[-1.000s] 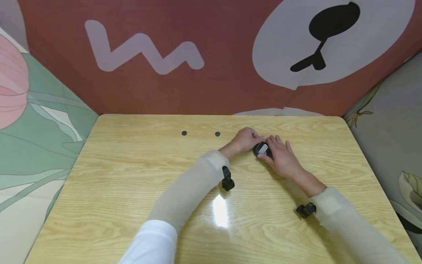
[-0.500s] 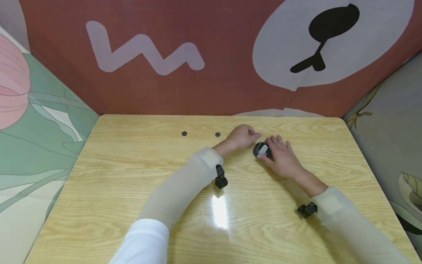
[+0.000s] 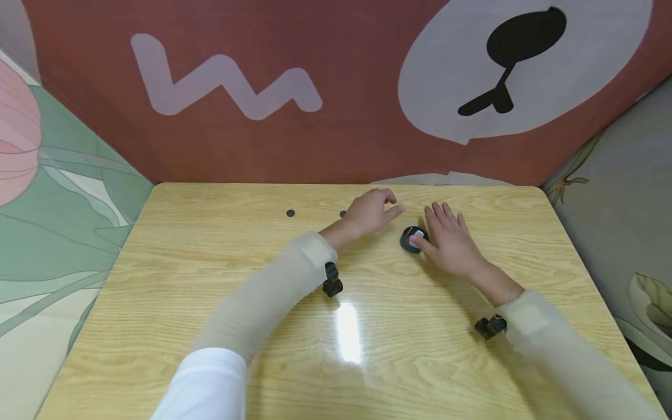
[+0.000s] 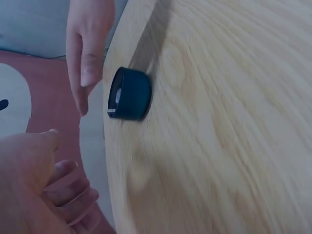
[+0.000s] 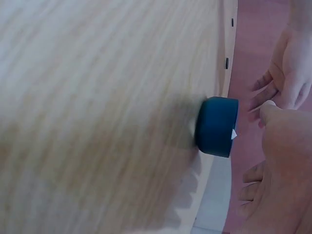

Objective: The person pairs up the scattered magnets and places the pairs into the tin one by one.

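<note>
A short, round, dark teal container (image 3: 407,240) stands on the wooden table, with something pale and silvery inside its top; its exact kind is unclear. To its upper left, my left hand (image 3: 366,211) hovers apart from it with loosely bent fingers and nothing held. My right hand (image 3: 452,242) is over the container's right side, fingers straight and spread, thumb above the rim. In the right wrist view the container (image 5: 216,126) sits apart from my right hand (image 5: 287,156). The left wrist view shows its side wall (image 4: 134,94) with neither hand touching it.
Two small dark discs lie near the table's back edge: one (image 3: 291,213) farther left, the other (image 3: 343,214) partly behind my left hand. A printed reddish wall (image 3: 357,140) rises behind the table (image 3: 157,280). Small black cameras (image 3: 332,280) are worn at both wrists.
My left hand has drawn away from the container, to the left and slightly back. My right fingers have lifted off its side and straightened. The container stays in place.
</note>
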A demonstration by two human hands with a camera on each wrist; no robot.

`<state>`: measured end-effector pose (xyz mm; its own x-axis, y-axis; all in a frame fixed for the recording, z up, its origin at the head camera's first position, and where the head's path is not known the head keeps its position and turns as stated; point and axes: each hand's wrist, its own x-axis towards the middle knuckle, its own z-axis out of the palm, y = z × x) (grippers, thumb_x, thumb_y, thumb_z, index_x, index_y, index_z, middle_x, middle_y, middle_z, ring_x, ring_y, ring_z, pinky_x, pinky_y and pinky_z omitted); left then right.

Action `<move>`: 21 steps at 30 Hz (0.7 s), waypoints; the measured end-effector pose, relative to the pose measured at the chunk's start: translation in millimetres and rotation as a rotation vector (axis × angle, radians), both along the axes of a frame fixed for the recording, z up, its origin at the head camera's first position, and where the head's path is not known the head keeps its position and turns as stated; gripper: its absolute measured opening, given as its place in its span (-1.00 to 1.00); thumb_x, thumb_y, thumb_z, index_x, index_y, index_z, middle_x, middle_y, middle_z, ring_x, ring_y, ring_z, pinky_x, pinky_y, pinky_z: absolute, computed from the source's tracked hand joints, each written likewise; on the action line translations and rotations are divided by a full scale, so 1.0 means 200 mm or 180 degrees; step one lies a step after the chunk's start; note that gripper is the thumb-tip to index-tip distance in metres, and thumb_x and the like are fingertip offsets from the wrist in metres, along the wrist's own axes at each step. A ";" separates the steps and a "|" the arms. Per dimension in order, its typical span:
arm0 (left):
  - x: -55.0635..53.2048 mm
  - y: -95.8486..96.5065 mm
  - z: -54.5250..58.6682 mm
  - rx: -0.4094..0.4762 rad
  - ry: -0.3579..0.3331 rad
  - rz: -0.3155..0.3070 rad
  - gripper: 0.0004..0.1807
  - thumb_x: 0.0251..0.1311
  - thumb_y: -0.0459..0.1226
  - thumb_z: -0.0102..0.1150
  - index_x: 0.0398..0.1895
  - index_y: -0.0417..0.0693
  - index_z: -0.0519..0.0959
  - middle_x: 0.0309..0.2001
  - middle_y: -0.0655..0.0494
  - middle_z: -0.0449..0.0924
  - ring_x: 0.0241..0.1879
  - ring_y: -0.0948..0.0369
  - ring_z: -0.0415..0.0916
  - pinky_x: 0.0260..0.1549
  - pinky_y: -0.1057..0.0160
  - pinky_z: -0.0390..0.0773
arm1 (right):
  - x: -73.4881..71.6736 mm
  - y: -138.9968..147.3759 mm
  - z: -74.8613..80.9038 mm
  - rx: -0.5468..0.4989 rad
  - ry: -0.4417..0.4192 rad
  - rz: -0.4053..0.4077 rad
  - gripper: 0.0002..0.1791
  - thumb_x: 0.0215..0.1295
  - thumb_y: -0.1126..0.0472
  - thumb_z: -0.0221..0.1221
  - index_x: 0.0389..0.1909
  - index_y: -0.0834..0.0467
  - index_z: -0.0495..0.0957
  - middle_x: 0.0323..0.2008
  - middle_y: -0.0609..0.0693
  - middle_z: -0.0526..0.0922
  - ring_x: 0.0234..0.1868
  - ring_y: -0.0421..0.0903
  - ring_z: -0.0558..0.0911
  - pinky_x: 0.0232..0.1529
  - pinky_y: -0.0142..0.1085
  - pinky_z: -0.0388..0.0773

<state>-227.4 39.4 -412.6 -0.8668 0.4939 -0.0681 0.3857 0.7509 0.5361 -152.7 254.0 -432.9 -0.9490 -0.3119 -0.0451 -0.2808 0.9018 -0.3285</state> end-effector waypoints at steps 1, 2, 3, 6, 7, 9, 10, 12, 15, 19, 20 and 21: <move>0.00 -0.02 0.00 -0.0066 0.0054 -0.0008 -0.48 0.51 0.13 -0.02 0.26 0.01 0.55 0.19 0.10 0.60 0.15 0.17 0.54 0.13 0.12 0.50 | -0.01 0.00 0.01 -0.0001 -0.0004 -0.0003 -0.07 0.57 -0.21 -0.02 0.56 0.43 -0.04 0.53 0.48 -0.06 0.56 0.42 -0.15 0.43 0.38 -0.25; -0.01 -0.03 0.01 -0.0116 0.0091 -0.0006 -0.47 0.51 0.13 -0.02 0.29 0.02 0.54 0.23 0.10 0.58 0.19 0.15 0.52 0.16 0.08 0.48 | -0.01 0.00 0.02 0.0001 -0.0013 -0.0012 -0.07 0.57 -0.22 -0.03 0.56 0.42 -0.05 0.54 0.47 -0.07 0.57 0.40 -0.16 0.44 0.37 -0.26; -0.01 -0.05 0.02 -0.0145 0.0125 0.0004 -0.46 0.51 0.13 -0.01 0.30 0.02 0.53 0.25 0.10 0.57 0.23 0.13 0.50 0.19 0.04 0.45 | -0.01 -0.01 0.02 -0.0011 -0.0029 -0.0018 -0.07 0.57 -0.21 -0.03 0.57 0.42 -0.06 0.55 0.46 -0.09 0.57 0.39 -0.18 0.45 0.36 -0.29; -0.02 -0.10 0.04 -0.0225 0.0208 0.0027 -0.45 0.50 0.13 0.00 0.34 0.03 0.50 0.30 0.12 0.54 0.31 0.10 0.44 0.26 -0.05 0.38 | -0.03 -0.01 0.04 -0.0036 -0.0035 -0.0018 -0.07 0.58 -0.21 -0.04 0.57 0.41 -0.09 0.55 0.45 -0.11 0.58 0.37 -0.20 0.45 0.35 -0.32; -0.02 -0.12 0.05 -0.0234 0.0227 0.0032 -0.45 0.50 0.12 0.01 0.35 0.02 0.50 0.30 0.13 0.53 0.32 0.11 0.43 0.26 -0.06 0.38 | -0.04 -0.01 0.05 -0.0046 -0.0036 -0.0021 -0.07 0.58 -0.21 -0.04 0.58 0.40 -0.10 0.56 0.45 -0.12 0.58 0.36 -0.21 0.45 0.35 -0.33; -0.02 -0.15 0.05 -0.0250 0.0251 0.0041 -0.45 0.50 0.12 0.01 0.35 0.02 0.49 0.30 0.13 0.53 0.32 0.11 0.43 0.26 -0.07 0.37 | -0.05 -0.02 0.06 -0.0069 -0.0025 -0.0022 -0.07 0.57 -0.21 -0.03 0.58 0.40 -0.09 0.56 0.43 -0.12 0.59 0.34 -0.21 0.46 0.34 -0.33; -0.03 -0.17 0.06 -0.0265 0.0264 0.0040 -0.45 0.50 0.12 0.01 0.36 0.02 0.49 0.30 0.13 0.53 0.31 0.12 0.44 0.26 -0.06 0.38 | -0.05 -0.02 0.06 -0.0070 -0.0013 -0.0022 -0.07 0.57 -0.21 -0.03 0.58 0.39 -0.09 0.56 0.43 -0.11 0.59 0.33 -0.21 0.46 0.33 -0.32; -0.03 -0.20 0.06 -0.0286 0.0290 0.0041 -0.45 0.50 0.12 0.01 0.36 0.01 0.49 0.29 0.12 0.53 0.29 0.13 0.45 0.24 -0.06 0.39 | -0.07 -0.03 0.07 -0.0073 0.0006 -0.0023 -0.07 0.56 -0.22 -0.03 0.58 0.39 -0.07 0.56 0.41 -0.09 0.60 0.31 -0.20 0.47 0.31 -0.31; -0.04 -0.24 0.06 -0.0297 0.0300 0.0062 -0.45 0.50 0.11 0.02 0.35 0.00 0.49 0.30 0.10 0.52 0.30 0.12 0.44 0.25 -0.07 0.38 | -0.08 -0.05 0.08 -0.0090 0.0014 0.0004 -0.08 0.57 -0.22 -0.02 0.58 0.39 -0.06 0.57 0.40 -0.08 0.60 0.29 -0.19 0.49 0.28 -0.30; -0.05 -0.30 0.05 -0.0308 0.0327 0.0079 -0.44 0.50 0.12 0.01 0.36 -0.01 0.48 0.33 0.07 0.50 0.33 0.09 0.41 0.28 -0.09 0.35 | -0.10 -0.09 0.09 -0.0120 0.0005 0.0067 -0.08 0.57 -0.21 -0.04 0.58 0.39 -0.07 0.57 0.39 -0.08 0.60 0.30 -0.18 0.48 0.29 -0.30; -0.05 -0.32 0.05 -0.0307 0.0333 0.0078 -0.43 0.50 0.12 0.01 0.36 -0.02 0.48 0.33 0.07 0.49 0.34 0.08 0.40 0.28 -0.10 0.35 | -0.10 -0.10 0.10 -0.0125 0.0003 0.0081 -0.08 0.57 -0.21 -0.04 0.58 0.39 -0.07 0.57 0.39 -0.08 0.60 0.30 -0.17 0.48 0.30 -0.29; -0.05 -0.33 0.05 -0.0309 0.0336 0.0079 -0.42 0.50 0.13 0.00 0.36 -0.02 0.48 0.34 0.06 0.48 0.34 0.08 0.40 0.29 -0.11 0.34 | -0.11 -0.10 0.10 -0.0123 0.0004 0.0089 -0.08 0.57 -0.22 -0.05 0.58 0.39 -0.07 0.57 0.39 -0.08 0.60 0.30 -0.17 0.48 0.30 -0.28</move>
<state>-237.7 -26.4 -402.6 -0.8835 0.4679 -0.0223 0.4169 0.8072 0.4179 -174.5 233.3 -413.0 -0.9400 -0.3399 -0.0312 -0.3062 0.8802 -0.3627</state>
